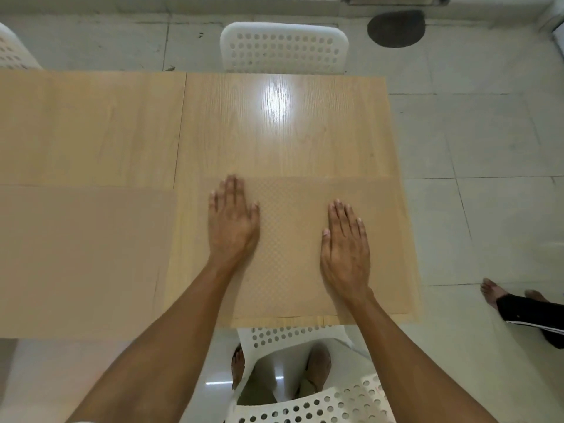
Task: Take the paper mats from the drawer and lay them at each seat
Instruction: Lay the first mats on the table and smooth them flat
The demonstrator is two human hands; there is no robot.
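Both hands are lying flat, palms down, on a thin translucent paper mat point(293, 248) that is covering the near right part of the pale wood-grain surface point(274, 132). The left hand point(233, 222) is pressing near the mat's left edge with fingers straight and close together; its outline is slightly blurred. The right hand point(345, 251) is resting toward the mat's middle, fingers likewise extended. Neither grip is closing on anything: both are released, simply flattened on the sheet.

This mat is rectangular, tan, and printed or embossed with a fine dotted grid; the wood grain is showing faintly through it. Its near edge is reaching just about to the surface's near edge.

A 2nd mat point(82, 261), also rectangular but looking plainer and more opaque, is lying at the near left, its near edge hanging past the surface's edge.

3 white plastic chairs with round perforations are standing around: 1 at the far side point(283, 47), 1 directly below the arms point(305, 401), and part of another at the far left point(12, 50). The floor is pale tile point(488, 132).
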